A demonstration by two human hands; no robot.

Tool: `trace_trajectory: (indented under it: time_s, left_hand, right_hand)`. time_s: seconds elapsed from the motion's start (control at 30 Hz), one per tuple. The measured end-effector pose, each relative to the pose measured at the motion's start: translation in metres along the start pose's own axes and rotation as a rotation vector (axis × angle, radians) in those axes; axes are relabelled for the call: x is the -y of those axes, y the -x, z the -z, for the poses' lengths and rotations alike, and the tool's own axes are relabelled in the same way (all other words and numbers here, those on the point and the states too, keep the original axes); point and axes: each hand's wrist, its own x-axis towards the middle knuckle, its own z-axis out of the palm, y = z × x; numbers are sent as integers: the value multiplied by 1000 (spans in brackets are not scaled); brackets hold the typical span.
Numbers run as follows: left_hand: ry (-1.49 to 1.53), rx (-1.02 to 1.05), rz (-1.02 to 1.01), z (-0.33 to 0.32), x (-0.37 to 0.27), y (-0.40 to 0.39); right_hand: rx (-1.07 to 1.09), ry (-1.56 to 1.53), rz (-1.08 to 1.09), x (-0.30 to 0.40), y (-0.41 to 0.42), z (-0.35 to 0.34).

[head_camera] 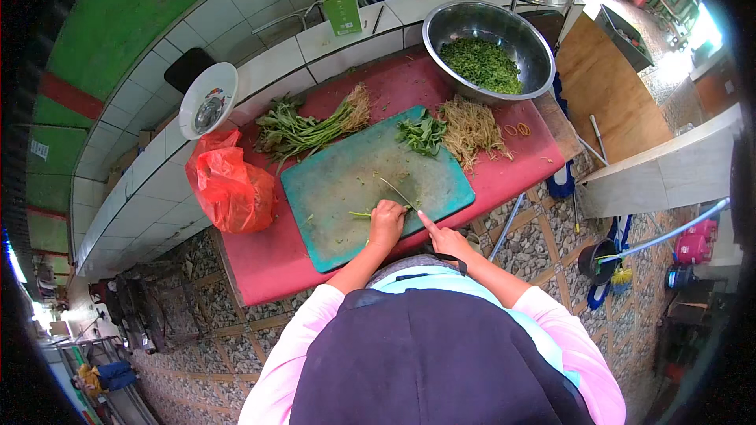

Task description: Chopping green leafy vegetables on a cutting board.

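My left hand (387, 224) presses green stems (359, 213) onto the near part of a green cutting board (336, 189). In my right hand (447, 242) is a knife (397, 191), its blade pointing away and to the left, close beside my left fingers. Leafy green pieces (422, 133) lie on the board's far right corner. A heap of pale roots (471, 130) lies at that corner, next to rubber bands (517, 129). Behind the board rests a bunch of leafy greens with roots (316, 127). A steel bowl (434, 53) holds chopped greens (481, 65).
A red plastic bag (230, 186) sits left on the red-covered table (260, 268). On the tiled ledge (269, 74) stand a white bowl (188, 100) and a green box (342, 9). A black bucket (598, 262) is on the floor to the right.
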Motion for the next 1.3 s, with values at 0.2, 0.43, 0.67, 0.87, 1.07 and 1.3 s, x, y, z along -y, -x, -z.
trace_trajectory:
  time_s: [0.2, 0.43, 0.67, 0.87, 1.07, 1.3]
  left_hand:
    - [-29, -24, 21, -2, -2, 3]
    - [-46, -20, 36, -1, -2, 2]
    - [-56, -1, 40, -1, -4, 1]
    - [-77, 7, 29, -1, -3, 2]
    - [-77, -12, 36, -2, -5, 2]
    - [-38, -50, 24, -1, -6, 2]
  right_hand:
    - [-28, 41, 67, -9, -7, -9]
    - [-27, 145, 49, -2, 8, 11]
    - [-45, 81, 69, 2, 15, 11]
    - [-27, 92, 72, 0, 8, 6]
    - [-84, 69, 120, -8, -7, -7]
    - [-52, 129, 80, -8, 4, 5]
